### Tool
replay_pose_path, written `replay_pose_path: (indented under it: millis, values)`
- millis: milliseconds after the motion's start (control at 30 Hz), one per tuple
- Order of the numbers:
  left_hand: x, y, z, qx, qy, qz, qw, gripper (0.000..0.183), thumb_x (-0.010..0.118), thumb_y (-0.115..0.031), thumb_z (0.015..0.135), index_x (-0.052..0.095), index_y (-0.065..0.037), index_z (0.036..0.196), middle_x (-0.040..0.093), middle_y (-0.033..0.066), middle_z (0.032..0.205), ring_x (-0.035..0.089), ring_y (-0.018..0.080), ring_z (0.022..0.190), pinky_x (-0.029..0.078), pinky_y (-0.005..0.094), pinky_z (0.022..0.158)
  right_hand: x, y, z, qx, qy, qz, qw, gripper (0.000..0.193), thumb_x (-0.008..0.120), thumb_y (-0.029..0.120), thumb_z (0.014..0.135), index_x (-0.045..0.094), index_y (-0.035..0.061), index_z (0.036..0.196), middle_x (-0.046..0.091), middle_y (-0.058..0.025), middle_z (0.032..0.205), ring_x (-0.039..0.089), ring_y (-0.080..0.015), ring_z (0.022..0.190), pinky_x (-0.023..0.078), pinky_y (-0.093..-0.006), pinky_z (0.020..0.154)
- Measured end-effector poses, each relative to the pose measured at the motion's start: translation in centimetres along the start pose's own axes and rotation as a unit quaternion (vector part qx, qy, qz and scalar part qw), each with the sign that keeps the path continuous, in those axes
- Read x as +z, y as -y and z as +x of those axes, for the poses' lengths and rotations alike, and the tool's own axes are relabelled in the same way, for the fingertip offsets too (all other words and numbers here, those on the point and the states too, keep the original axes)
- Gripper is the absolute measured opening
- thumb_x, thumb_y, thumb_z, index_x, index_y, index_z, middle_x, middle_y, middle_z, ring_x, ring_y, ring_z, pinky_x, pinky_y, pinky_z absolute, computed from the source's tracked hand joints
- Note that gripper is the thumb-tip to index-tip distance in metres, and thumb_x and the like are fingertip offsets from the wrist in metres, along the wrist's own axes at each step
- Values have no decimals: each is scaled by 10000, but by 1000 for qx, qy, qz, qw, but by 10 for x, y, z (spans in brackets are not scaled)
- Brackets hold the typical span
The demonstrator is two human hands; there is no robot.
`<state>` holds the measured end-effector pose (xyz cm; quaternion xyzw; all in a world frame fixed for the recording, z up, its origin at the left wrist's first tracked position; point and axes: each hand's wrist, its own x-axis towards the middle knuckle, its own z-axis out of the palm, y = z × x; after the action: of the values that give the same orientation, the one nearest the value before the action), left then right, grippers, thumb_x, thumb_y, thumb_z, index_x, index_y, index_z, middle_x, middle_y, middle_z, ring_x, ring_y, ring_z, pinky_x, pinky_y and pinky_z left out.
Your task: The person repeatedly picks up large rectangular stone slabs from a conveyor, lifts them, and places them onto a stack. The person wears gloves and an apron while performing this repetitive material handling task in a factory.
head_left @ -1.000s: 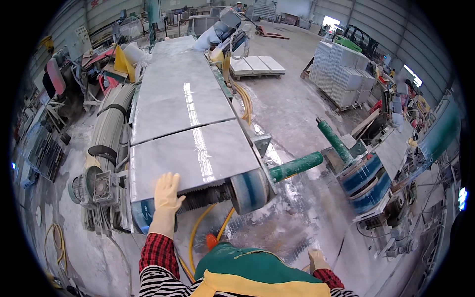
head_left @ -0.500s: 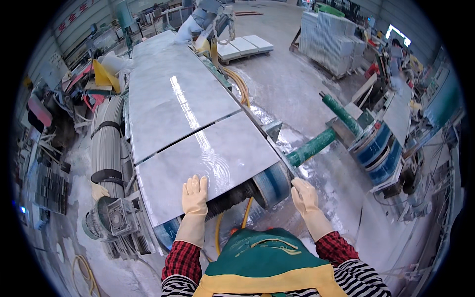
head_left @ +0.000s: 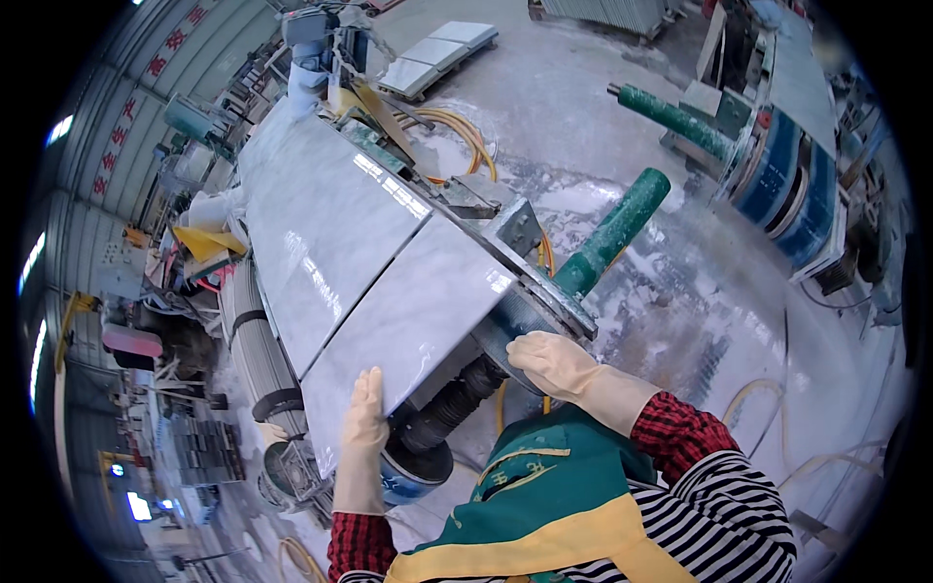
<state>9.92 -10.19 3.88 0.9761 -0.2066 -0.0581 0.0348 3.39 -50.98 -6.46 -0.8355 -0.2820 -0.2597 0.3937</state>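
Observation:
A glossy pale grey stone slab (head_left: 403,321) lies flat at the near end of a belt machine. Behind it, across a narrow dark gap, is a second, similar slab (head_left: 321,214). My left hand (head_left: 362,418), in a cream rubber glove, rests with fingers stretched out at the near edge of the front slab. My gloved right hand (head_left: 554,364) is beside the blue drum (head_left: 515,316) at the machine's right end, its fingers together and pointing left. Nothing shows in its grasp, though the fingertips' undersides are hidden. Below the slab edge, a black ribbed roller (head_left: 455,400) shows between my hands.
Green cylinders (head_left: 612,233) jut out at the right, near another machine with blue drums (head_left: 792,185). A grey ribbed bundle (head_left: 258,335) runs along the left side, with a pale glove (head_left: 272,430) by its near end. Yellow hoses (head_left: 466,131) lie beyond; stacked slabs (head_left: 437,58) stand farther back.
The view has turned and tilted, so the slabs now run more diagonally. My right hand has moved left, closer to the drum and the slab. My left hand stays at the slab's near edge.

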Motion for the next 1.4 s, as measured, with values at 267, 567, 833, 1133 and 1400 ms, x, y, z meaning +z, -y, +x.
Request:
replay_pose_path:
  millis: [267,567,833,1133,1400]
  values:
    - [-69,31,19,-83,163,-51,982,974,728,100,818,331,-168,1666,421,231,1656,415,377,1531,362,384,1264,-4,-4,-7,26,-7,59,998,263,710,37,745,659,46,1002,668,-114,1095,660,-325,1056,530,-421,964]
    - [-89,9,21,-108,201,-8,974,968,692,70,829,281,-149,1677,393,240,1667,416,365,1528,384,388,1254,-8,2,24,58,8,135,989,180,700,161,761,620,61,886,633,-109,903,632,-309,925,506,-405,883]
    - [-93,15,19,-97,207,83,970,1062,764,-33,818,219,-250,1703,513,196,1593,500,374,1474,168,608,1243,49,28,99,47,46,211,975,319,608,339,947,695,32,951,718,-170,1013,673,-373,992,510,-478,930]
    - [-104,6,14,-18,107,-86,990,907,560,175,772,442,-154,1608,468,263,1606,529,439,1414,466,442,1156,87,85,179,176,183,233,939,535,578,545,974,713,167,1328,722,-169,1289,687,-402,1147,556,-498,980]
    - [-52,22,-14,7,-96,-129,987,565,604,30,887,593,-87,1440,640,221,1430,618,396,1320,508,428,1100,118,108,172,349,189,304,866,388,710,310,1042,758,-70,986,722,-32,885,604,-115,850,512,-311,803]
